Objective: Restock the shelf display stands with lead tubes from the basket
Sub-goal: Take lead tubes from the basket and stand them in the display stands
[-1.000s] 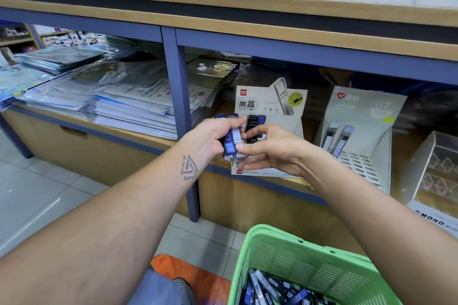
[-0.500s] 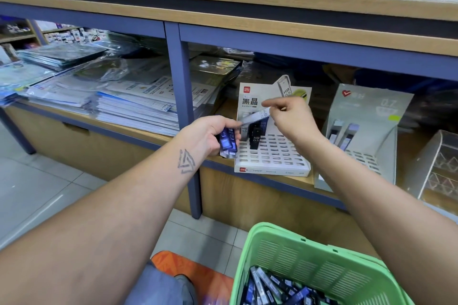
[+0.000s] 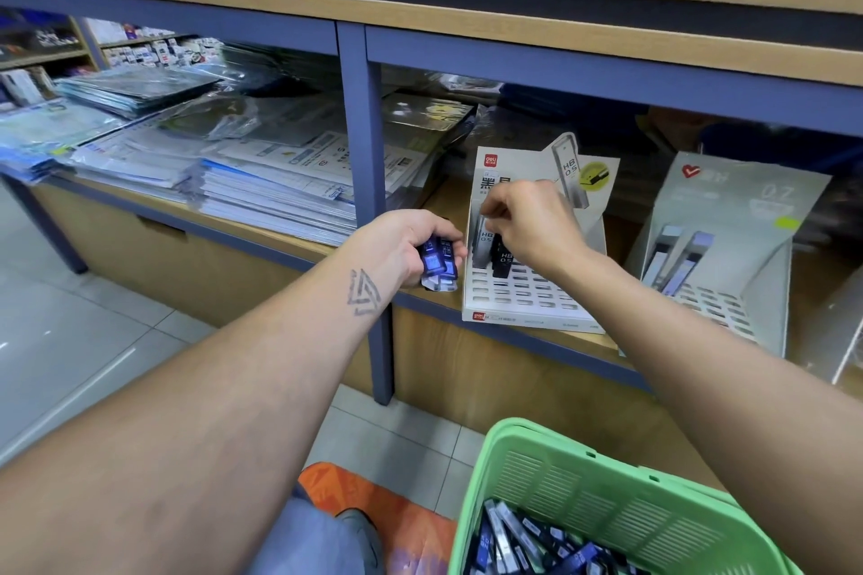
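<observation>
A white slotted display stand [image 3: 523, 294] sits on the wooden shelf. My right hand [image 3: 527, 224] is over its back row, pinching the top of a grey lead tube [image 3: 481, 243] that stands upright in a slot beside a black tube [image 3: 503, 259]. My left hand [image 3: 411, 243] hovers just left of the stand and grips a small bunch of blue lead tubes [image 3: 438, 261]. A green basket [image 3: 607, 500] at the lower right holds several more tubes.
A second grey display stand [image 3: 728, 247] with a few tubes stands to the right. Stacks of paper packs [image 3: 261, 182] fill the shelf bay to the left, behind a blue upright post [image 3: 369, 182]. A clear plastic holder shows at the far right edge.
My right hand took one tube from the bunch, carried it up to the stand and lowered it upright into a back-row slot. My left hand has stayed beside the stand with the bunch.
</observation>
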The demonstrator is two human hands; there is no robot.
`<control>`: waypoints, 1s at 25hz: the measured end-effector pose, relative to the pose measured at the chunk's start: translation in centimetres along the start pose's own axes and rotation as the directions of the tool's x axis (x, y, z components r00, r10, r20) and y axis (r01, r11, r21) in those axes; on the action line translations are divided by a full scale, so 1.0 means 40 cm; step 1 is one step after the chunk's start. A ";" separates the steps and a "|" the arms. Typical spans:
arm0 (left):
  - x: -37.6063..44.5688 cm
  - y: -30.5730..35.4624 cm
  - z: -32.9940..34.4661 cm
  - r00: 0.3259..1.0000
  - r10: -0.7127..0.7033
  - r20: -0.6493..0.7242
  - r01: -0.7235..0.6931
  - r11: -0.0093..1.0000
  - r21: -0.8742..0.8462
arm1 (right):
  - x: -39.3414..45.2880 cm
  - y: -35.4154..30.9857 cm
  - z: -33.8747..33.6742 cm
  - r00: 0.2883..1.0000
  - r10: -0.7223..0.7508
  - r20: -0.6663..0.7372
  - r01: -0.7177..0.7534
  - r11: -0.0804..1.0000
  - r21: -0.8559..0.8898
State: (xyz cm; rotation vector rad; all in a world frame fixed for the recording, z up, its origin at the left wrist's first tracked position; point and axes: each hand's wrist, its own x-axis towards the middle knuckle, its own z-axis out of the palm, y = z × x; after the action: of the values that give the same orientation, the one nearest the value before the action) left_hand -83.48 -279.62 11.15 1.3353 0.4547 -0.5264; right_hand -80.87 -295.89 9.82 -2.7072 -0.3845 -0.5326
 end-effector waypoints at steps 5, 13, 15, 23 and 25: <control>-0.002 -0.002 0.002 1.000 -0.008 0.012 0.008 1.000 -0.016 | 0.016 -0.004 0.001 0.998 0.027 0.063 -0.024 0.998 -0.049; -0.007 -0.003 0.004 1.000 -0.012 0.009 0.012 1.000 -0.022 | 0.014 -0.026 0.015 1.000 0.008 -0.001 -0.008 0.973 -0.231; -0.010 -0.002 0.006 1.000 -0.007 0.010 0.007 1.000 -0.019 | 0.005 -0.032 0.009 1.000 -0.019 0.022 0.023 0.968 -0.250; -0.025 -0.006 0.052 0.990 0.056 0.132 -0.043 0.994 -0.100 | -0.070 -0.040 -0.079 0.931 0.319 0.180 -0.365 0.793 0.488; -0.026 -0.008 0.069 0.988 0.067 0.139 -0.047 0.989 -0.139 | -0.112 -0.042 -0.109 0.858 0.327 0.395 -0.510 0.628 0.588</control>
State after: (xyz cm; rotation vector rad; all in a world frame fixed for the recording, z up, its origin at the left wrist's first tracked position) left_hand -84.47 -282.28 11.99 1.1687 0.3267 -0.5310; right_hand -86.77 -296.96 12.27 -2.0181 0.0295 0.1031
